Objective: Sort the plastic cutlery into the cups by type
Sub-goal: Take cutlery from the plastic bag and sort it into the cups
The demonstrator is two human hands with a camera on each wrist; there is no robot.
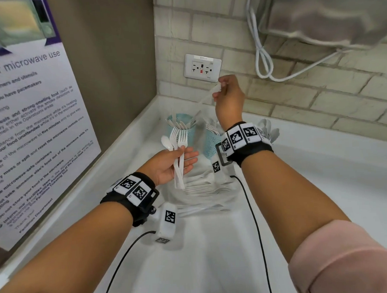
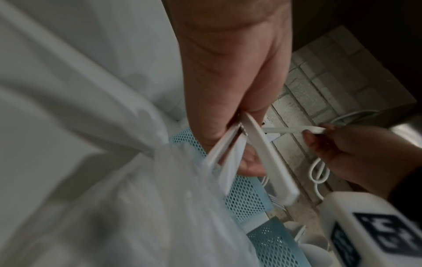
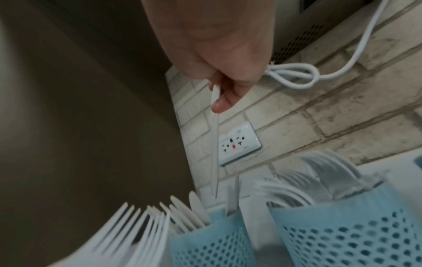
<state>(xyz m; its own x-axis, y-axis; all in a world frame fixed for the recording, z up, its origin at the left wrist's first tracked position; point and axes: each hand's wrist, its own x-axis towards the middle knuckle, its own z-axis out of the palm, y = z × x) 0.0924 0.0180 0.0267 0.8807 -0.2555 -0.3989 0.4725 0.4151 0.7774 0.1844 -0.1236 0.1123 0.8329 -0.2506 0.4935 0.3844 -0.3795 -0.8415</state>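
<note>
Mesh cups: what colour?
Light blue perforated mesh cups, holes all over; clearest in the right wrist view.

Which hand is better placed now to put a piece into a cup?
Right, probably. The right hand pinches one knife above the left cup; the left hand holds several forks.

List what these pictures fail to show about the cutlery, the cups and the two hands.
- Utensil in the right hand: motion blur in the head view and an edge-on look in the right wrist view hide its type.
- Middle cup: the right wrist covers most of it in the head view.
- Third cup's contents: mostly behind the wristband.
- Left hand: its utensils' heads are hidden by the palm in the left wrist view.
</note>
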